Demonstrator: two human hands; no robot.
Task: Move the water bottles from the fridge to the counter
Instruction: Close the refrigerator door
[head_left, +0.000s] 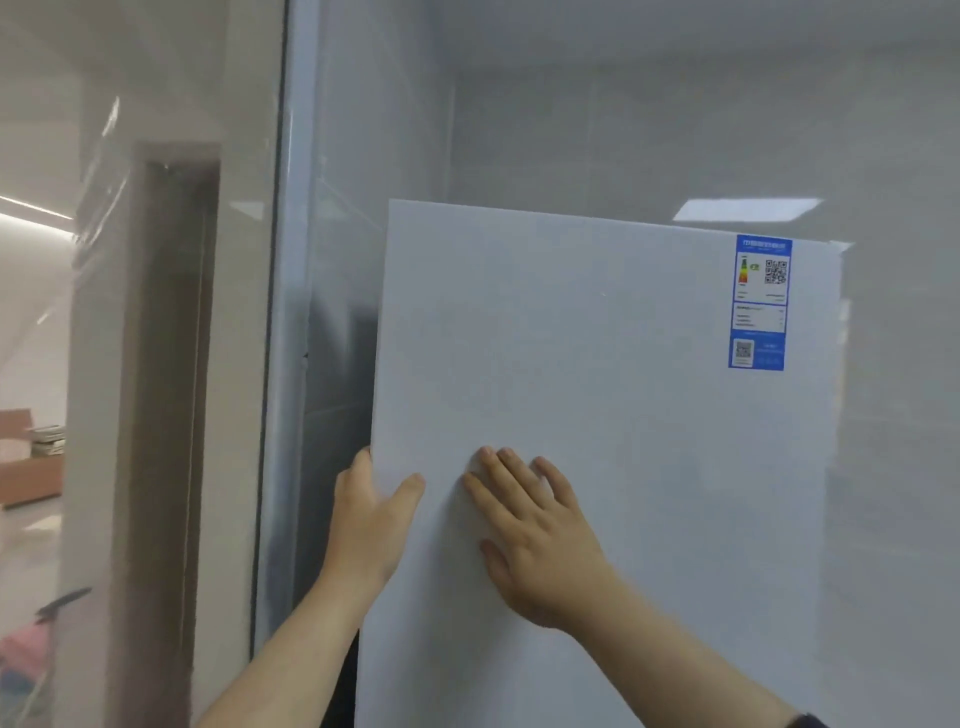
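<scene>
A white fridge door (597, 364) fills the middle of the view, and it looks shut. A blue energy label (759, 304) is stuck near its top right corner. My left hand (369, 519) grips the door's left edge, fingers curled behind it and thumb on the front. My right hand (535, 535) lies flat on the door face beside it, fingers spread. No water bottles and no counter are in view; the fridge's inside is hidden.
A grey glossy wall (675, 130) rises behind and right of the fridge. To the left stand a pale corner trim (291, 312) and a brown door frame (166, 389) wrapped in clear plastic. Further left, a room with boxes (26, 457) shows.
</scene>
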